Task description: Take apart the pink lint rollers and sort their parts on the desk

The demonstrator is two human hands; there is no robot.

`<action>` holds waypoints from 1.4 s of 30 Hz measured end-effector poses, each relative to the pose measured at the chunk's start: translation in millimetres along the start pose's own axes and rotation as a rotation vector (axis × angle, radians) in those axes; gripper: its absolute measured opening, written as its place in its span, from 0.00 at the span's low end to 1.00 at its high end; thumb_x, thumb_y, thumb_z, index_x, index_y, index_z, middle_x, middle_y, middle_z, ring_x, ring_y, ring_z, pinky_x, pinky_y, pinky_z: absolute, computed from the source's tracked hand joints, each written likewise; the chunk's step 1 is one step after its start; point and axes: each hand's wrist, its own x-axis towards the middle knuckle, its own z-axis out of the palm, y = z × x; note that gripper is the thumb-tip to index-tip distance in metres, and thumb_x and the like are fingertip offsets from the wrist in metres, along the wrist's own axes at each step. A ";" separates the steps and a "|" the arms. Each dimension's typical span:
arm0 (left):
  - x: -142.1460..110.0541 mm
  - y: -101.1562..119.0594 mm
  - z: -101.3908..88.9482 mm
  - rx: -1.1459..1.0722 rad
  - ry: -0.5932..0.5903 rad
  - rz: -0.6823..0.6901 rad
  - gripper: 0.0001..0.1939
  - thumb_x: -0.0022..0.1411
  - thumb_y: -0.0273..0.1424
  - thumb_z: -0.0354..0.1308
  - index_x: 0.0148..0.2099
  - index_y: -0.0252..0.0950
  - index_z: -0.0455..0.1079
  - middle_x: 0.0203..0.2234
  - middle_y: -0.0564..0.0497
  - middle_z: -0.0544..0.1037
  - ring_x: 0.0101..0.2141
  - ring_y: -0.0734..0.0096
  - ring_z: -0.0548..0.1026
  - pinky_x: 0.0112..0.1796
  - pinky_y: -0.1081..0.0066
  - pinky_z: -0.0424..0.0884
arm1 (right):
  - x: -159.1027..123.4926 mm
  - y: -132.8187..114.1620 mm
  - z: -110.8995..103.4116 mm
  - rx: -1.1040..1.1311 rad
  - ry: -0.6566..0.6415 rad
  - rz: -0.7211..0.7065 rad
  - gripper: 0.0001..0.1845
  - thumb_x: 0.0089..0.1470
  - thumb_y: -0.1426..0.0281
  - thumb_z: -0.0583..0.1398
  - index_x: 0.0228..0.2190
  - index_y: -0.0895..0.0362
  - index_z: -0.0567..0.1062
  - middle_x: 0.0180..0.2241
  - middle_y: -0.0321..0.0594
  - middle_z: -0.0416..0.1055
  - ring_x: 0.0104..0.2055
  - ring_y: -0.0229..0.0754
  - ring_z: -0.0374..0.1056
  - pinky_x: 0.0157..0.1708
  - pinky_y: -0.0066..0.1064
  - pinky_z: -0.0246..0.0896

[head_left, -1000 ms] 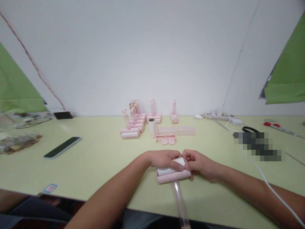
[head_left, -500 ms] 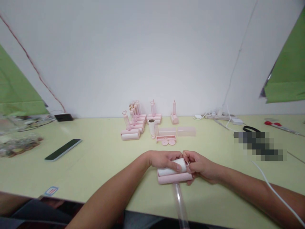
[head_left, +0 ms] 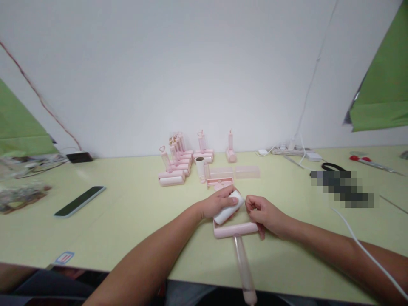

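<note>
A pink lint-roller frame [head_left: 234, 230] with a clear handle [head_left: 244, 267] lies on the yellow-green table [head_left: 134, 221] in front of me. My left hand [head_left: 216, 203] is closed round a white paper roll [head_left: 228, 207], lifted and tilted just above the frame. My right hand [head_left: 266, 216] rests at the frame's right end, fingers curled and pinched; I cannot make out what is in them.
A group of finished pink lint rollers [head_left: 177, 163], loose pink parts [head_left: 219, 182] and clear covers [head_left: 247, 171] stands behind my hands. A phone [head_left: 79, 201] lies at left. At right are a power strip [head_left: 288, 151], cables, red-handled scissors [head_left: 371, 163] and a white cord [head_left: 366, 250].
My left hand has lifted the white roll out of the pink frame and tilted it up to the right. The right hand stayed at the frame's right end.
</note>
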 end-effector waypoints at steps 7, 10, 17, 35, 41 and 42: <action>12.9 -10.8 -6.1 -0.076 0.340 0.233 0.27 0.53 0.44 0.65 0.48 0.36 0.61 0.33 0.52 0.73 0.28 0.76 0.71 0.29 0.76 0.64 | 7.9 8.5 -8.5 -0.386 0.218 -0.040 0.04 0.41 0.75 0.53 0.22 0.54 0.61 0.14 0.27 0.59 0.14 0.32 0.54 0.14 0.23 0.43; 14.1 -4.9 -9.5 -0.117 0.407 0.301 0.30 0.51 0.39 0.68 0.51 0.38 0.59 0.38 0.50 0.75 0.35 0.71 0.75 0.37 0.72 0.69 | 8.5 4.2 -12.1 -0.570 0.248 -0.109 0.06 0.39 0.77 0.54 0.19 0.56 0.62 0.17 0.32 0.63 0.20 0.33 0.57 0.18 0.24 0.44; 7.5 17.2 -16.6 -0.138 0.674 0.427 0.27 0.50 0.42 0.68 0.45 0.37 0.60 0.31 0.53 0.75 0.31 0.71 0.76 0.33 0.73 0.70 | 6.0 -4.3 -19.0 -0.516 0.192 0.097 0.05 0.48 0.74 0.55 0.23 0.55 0.64 0.14 0.30 0.62 0.12 0.33 0.53 0.16 0.26 0.41; 12.4 11.2 -3.5 -0.262 0.569 0.274 0.27 0.52 0.45 0.66 0.45 0.35 0.59 0.28 0.51 0.76 0.21 0.72 0.76 0.18 0.77 0.72 | 1.5 -21.2 -25.2 -0.149 0.195 -0.313 0.23 0.57 0.63 0.58 0.53 0.59 0.70 0.30 0.37 0.71 0.25 0.37 0.68 0.25 0.28 0.64; 12.8 7.3 -10.6 -0.243 0.505 0.246 0.25 0.53 0.43 0.67 0.43 0.33 0.61 0.28 0.49 0.77 0.22 0.72 0.77 0.20 0.76 0.75 | 3.7 -20.0 -28.6 -0.090 0.182 -0.248 0.23 0.57 0.62 0.58 0.50 0.61 0.73 0.25 0.37 0.72 0.22 0.37 0.68 0.20 0.27 0.65; 12.8 6.9 -11.0 -0.242 0.495 0.249 0.25 0.53 0.43 0.67 0.43 0.33 0.62 0.28 0.49 0.77 0.22 0.72 0.77 0.20 0.76 0.75 | 3.9 -20.5 -29.1 -0.079 0.185 -0.245 0.23 0.57 0.61 0.58 0.50 0.61 0.73 0.27 0.38 0.73 0.22 0.37 0.68 0.19 0.27 0.65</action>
